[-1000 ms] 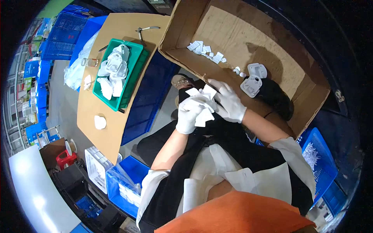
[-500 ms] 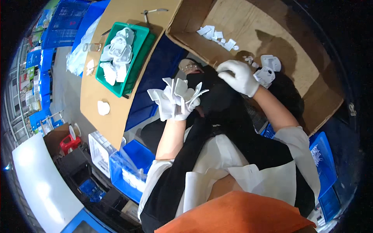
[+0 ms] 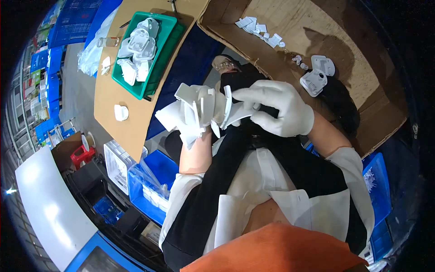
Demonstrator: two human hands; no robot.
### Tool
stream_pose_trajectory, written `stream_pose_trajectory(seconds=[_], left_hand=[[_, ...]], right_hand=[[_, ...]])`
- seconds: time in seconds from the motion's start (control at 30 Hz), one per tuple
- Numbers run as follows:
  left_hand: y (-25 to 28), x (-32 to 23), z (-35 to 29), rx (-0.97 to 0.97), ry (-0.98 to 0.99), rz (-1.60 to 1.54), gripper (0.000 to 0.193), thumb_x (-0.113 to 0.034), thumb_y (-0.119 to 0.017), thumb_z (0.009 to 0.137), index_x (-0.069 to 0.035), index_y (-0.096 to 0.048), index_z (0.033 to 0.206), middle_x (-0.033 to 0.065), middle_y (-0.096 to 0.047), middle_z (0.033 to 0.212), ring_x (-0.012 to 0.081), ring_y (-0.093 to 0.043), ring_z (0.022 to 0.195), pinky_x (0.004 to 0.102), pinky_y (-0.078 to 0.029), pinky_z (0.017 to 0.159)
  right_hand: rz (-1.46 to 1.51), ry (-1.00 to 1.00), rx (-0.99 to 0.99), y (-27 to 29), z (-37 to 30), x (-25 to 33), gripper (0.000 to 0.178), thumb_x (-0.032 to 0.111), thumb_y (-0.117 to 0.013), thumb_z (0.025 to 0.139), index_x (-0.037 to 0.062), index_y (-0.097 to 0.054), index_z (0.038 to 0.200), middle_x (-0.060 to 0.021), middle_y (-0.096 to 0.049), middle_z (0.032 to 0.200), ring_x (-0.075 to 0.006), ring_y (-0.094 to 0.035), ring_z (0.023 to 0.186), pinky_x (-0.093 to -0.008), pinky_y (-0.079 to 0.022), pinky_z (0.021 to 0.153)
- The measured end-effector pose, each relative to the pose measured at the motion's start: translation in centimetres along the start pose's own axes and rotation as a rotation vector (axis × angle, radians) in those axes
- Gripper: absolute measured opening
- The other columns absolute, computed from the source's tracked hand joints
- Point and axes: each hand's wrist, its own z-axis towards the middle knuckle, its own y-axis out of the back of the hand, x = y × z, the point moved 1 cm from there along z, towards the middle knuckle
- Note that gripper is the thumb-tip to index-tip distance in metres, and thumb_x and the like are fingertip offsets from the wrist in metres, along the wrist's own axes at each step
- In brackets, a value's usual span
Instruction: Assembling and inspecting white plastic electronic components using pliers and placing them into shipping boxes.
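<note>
My left hand (image 3: 205, 125), in a white glove, is closed around a fanned bunch of white plastic parts (image 3: 192, 109); these hide most of its fingers. My gloved right hand (image 3: 282, 109) has come up against the right side of the bunch. Its thumb and fingers pinch a curved white plastic part (image 3: 228, 109) at the edge of it. Whether that part is still gripped by the left hand as well, I cannot tell.
Left of me, a green tray (image 3: 156, 68) of white parts stands on a brown table (image 3: 115, 140). At the upper right, a large cardboard box (image 3: 267, 68) holds scattered small white pieces (image 3: 258, 29) and two larger white parts (image 3: 314, 82). Blue bins (image 3: 378, 190) flank me.
My right hand has moved from over the cardboard box's near edge leftward and down to the bunch, meeting a curved part. My left hand has shifted slightly left with the bunch.
</note>
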Motion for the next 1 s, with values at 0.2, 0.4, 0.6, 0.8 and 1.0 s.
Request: stream_pose_trajectory(seconds=[0.2,0.4,0.6,0.8,1.0], left_hand=[[-1.7,2.3,-1.0,0.036,-0.114,-0.176,0.023,-0.031,-0.061,0.075,-0.016,-0.053,0.059,0.0013,-0.051,0.059,0.0192,-0.053,0.055,0.033,-0.045,0.052],[-4.0,2.7,-1.3,0.11,-0.21,-0.373,0.028,-0.03,-0.062,0.073,-0.017,-0.049,0.052,0.0005,-0.048,0.052,0.0176,-0.05,0.045,0.0308,-0.042,0.044],[-1.7,-0.6,-2.2,0.187,0.153,0.212,0.026,-0.035,-0.061,0.072,-0.015,-0.051,0.06,0.0042,-0.048,0.053,0.0211,-0.048,0.044,0.0347,-0.04,0.041],[3.8,-0.9,-4.8,-0.009,0.247,0.182,0.041,-0.048,-0.066,0.074,-0.008,-0.063,0.085,0.0173,-0.062,0.1,0.0321,-0.06,0.084,0.042,-0.049,0.066],[-0.6,-1.2,-1.9,-0.248,0.203,0.267,0.037,-0.023,-0.071,0.074,-0.005,-0.058,0.103,0.0133,-0.057,0.109,0.0294,-0.053,0.104,0.0433,-0.046,0.084]], right_hand=[[-0.113,0.093,0.033,-0.2,0.3,1.0,0.049,-0.005,-0.063,0.063,0.0024,-0.06,0.112,-0.0086,-0.06,0.078,-0.0231,-0.059,0.067,-0.0319,-0.049,0.063],[-0.093,-0.041,0.076,0.6,0.3,0.7,0.029,-0.001,-0.062,0.066,0.0034,-0.065,0.095,-0.0096,-0.061,0.071,-0.0222,-0.061,0.067,-0.0323,-0.048,0.06],[-0.572,-0.617,-0.185,5.6,-1.1,-15.8,0.025,0.025,-0.06,0.081,0.0088,-0.065,0.099,-0.0135,-0.066,0.091,-0.0266,-0.064,0.083,-0.0354,-0.049,0.075],[-1.012,-0.928,-0.213,10.2,-2.5,-29.2,0.033,0.032,-0.059,0.078,0.0091,-0.06,0.102,-0.0166,-0.063,0.101,-0.0358,-0.059,0.095,-0.0434,-0.046,0.081],[-0.907,-1.131,-0.184,8.4,-0.1,-31.8,0.037,0.036,-0.056,0.078,0.0081,-0.062,0.102,-0.0167,-0.063,0.103,-0.0363,-0.059,0.095,-0.042,-0.047,0.083]])
